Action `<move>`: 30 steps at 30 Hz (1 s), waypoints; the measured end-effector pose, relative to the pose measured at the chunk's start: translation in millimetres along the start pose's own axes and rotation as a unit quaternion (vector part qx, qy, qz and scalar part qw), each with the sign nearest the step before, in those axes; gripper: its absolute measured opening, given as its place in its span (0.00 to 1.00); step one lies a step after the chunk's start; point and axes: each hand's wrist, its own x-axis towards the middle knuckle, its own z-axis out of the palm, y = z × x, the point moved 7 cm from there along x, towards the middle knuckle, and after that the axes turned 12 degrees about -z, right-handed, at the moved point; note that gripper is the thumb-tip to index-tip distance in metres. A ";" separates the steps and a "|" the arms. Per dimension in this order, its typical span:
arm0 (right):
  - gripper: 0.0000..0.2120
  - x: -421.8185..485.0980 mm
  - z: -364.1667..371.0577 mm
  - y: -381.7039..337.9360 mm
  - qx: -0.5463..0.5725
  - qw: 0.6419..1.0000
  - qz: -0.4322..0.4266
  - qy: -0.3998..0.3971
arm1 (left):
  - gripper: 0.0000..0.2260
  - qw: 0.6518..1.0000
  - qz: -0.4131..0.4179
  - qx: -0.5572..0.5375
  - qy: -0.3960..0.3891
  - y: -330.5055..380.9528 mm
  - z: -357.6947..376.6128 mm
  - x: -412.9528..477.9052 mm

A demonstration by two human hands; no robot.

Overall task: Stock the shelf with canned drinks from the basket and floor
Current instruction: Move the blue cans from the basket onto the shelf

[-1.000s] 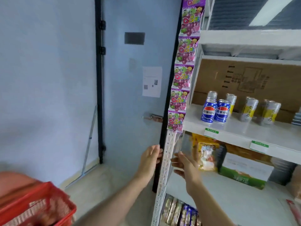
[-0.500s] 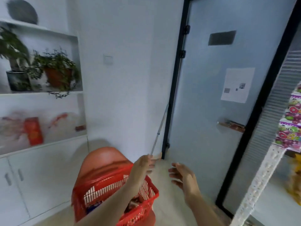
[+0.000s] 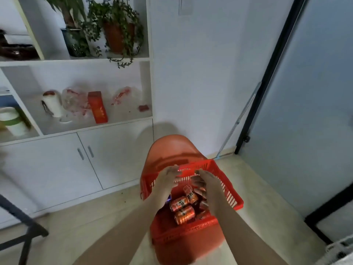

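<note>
Down inside the red basket, orange cans lie on their sides in a loose heap, smooth metal cylinders with printed labels; one more can lies slanted just behind them, right by the bent fingers of the right hand; blur hides whether those fingers touch it, so I cannot tell if that hand holds anything; the left hand hangs above the far left part of the basket with fingers spread and relaxed, nothing in it, apart from the heap below; the basket is slotted plastic with a thick rim, and it sits on the seat of a rounded orange-red chair; pale floor lies around the chair; behind stands a white cupboard with two doors and slim metal handles; its open shelves above carry a red box and leafy potted plants; to the right is a frosted door in a black frame.
</note>
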 end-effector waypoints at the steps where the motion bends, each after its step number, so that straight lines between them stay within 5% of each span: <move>1: 0.12 11.9 1.9 10.4 -0.006 1.000 0.012 -0.009 | 0.14 1.000 -0.016 -0.003 0.011 -9.6 -3.9 11.7; 21: 0.10 210.9 -18.5 265.3 -0.139 0.931 0.298 -0.157 | 0.15 0.917 -0.274 -0.026 0.290 -220.1 -42.8 198.4; 30: 0.15 262.0 10.8 369.8 -0.269 0.895 0.274 -0.228 | 0.19 0.890 -0.271 -0.041 0.364 -283.3 -60.4 267.3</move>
